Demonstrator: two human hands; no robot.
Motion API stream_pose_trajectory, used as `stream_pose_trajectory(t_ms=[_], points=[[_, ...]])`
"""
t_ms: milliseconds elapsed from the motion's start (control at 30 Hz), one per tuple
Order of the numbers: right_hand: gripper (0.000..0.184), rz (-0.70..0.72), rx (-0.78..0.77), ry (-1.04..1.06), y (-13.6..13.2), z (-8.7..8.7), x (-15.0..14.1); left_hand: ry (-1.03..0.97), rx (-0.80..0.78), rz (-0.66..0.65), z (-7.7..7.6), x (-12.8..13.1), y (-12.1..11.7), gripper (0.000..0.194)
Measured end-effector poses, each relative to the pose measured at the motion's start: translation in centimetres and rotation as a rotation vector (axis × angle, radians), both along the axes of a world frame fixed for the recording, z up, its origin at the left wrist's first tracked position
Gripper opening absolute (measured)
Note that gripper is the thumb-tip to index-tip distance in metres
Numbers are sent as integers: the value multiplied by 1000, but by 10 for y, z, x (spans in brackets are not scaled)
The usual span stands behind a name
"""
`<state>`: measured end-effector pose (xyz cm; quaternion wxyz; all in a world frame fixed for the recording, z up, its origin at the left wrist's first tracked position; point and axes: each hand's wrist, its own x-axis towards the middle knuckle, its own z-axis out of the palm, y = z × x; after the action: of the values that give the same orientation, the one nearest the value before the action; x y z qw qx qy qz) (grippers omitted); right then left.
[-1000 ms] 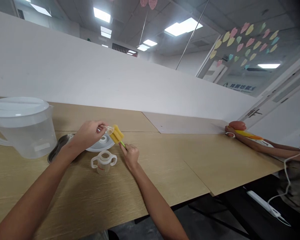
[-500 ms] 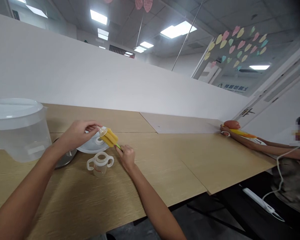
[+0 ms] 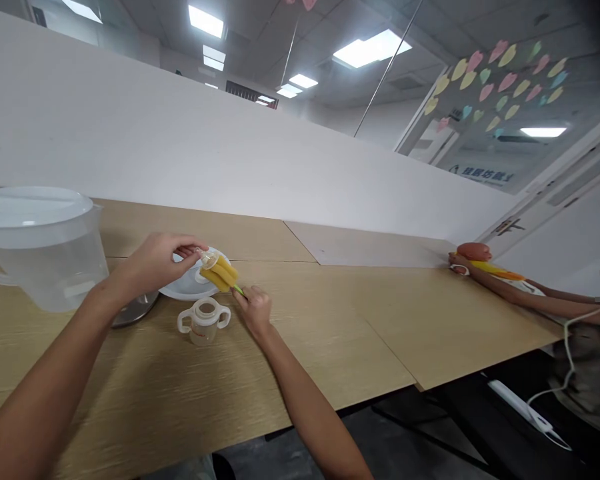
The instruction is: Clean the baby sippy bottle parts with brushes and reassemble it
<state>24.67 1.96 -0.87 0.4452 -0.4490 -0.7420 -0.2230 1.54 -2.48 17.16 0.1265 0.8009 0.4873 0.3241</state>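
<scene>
Left of the frame's centre, a clear two-handled plastic cup (image 3: 203, 327) stands nearest; beyond, the right hand (image 3: 255, 311) curls its fingers round a green-handled yellow sponge brush (image 3: 222, 273), against a clear teat-shaped piece (image 3: 209, 259) pinched by the left hand (image 3: 155, 261)

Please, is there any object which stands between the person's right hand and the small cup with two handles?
Nothing visible stands between the right hand and the two-handled cup; only tabletop shows there. The yellow sponge brush in that hand points past the cup's far side.
</scene>
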Motion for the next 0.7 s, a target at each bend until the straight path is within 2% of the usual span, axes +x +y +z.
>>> stream_pose_trajectory(t_ms=[433, 700], points=[[53, 32, 18, 16, -2, 0, -2, 48, -9, 34, 3, -5, -3, 44], [53, 51, -4, 5, 0, -4, -1, 46, -6, -24, 1, 0, -6, 39]])
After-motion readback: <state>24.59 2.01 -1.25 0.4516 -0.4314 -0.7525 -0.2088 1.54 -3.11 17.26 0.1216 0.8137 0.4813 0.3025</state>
